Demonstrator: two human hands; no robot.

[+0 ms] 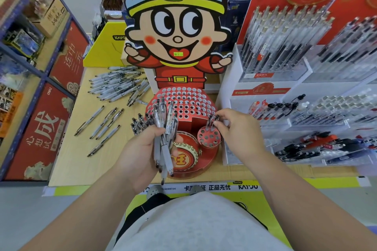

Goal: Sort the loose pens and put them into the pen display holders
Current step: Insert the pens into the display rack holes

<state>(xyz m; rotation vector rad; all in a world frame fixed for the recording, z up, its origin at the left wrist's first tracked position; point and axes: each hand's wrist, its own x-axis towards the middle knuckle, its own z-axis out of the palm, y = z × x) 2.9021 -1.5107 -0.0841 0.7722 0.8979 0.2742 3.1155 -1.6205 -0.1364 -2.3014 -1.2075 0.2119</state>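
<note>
Red holder (209, 136) rim: R fingers (221, 126) touching pens (212, 121).

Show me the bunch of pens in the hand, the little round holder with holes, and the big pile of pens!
bunch of pens (163, 140): head view, on the white grip of one pen.
small round holder (208, 137): head view, on its holed red top.
pile of loose pens (119, 85): head view, middle of the heap.
</note>
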